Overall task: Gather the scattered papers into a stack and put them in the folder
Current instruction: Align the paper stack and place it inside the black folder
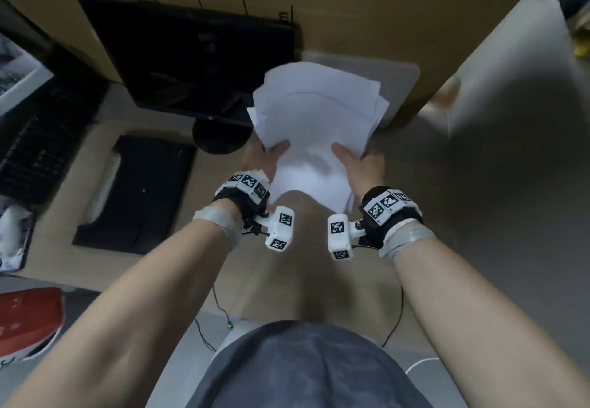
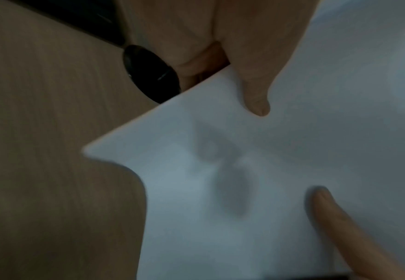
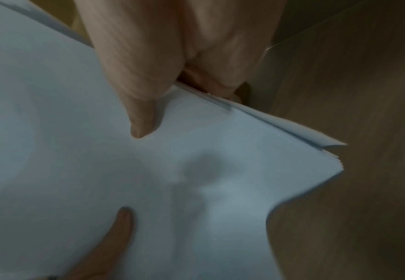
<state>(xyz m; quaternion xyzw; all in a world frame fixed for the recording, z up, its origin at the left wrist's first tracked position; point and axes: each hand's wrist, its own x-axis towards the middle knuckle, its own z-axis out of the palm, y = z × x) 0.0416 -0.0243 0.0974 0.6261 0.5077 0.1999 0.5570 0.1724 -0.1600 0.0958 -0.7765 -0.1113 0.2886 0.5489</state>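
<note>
An uneven stack of white papers is lifted above the wooden desk, its sheets fanned out at the far end. My left hand grips the near left edge, thumb on top and fingers underneath. My right hand pinches the near right edge in the same way, its thumb pressing the top sheet. The near edge of the papers sags between the hands. A pale, translucent folder lies flat just behind the papers, partly hidden by them.
A black monitor on a round base stands to the left of the papers, before a cardboard wall. A black keyboard, a black tray and a red box occupy the left. A large grey panel rises on the right.
</note>
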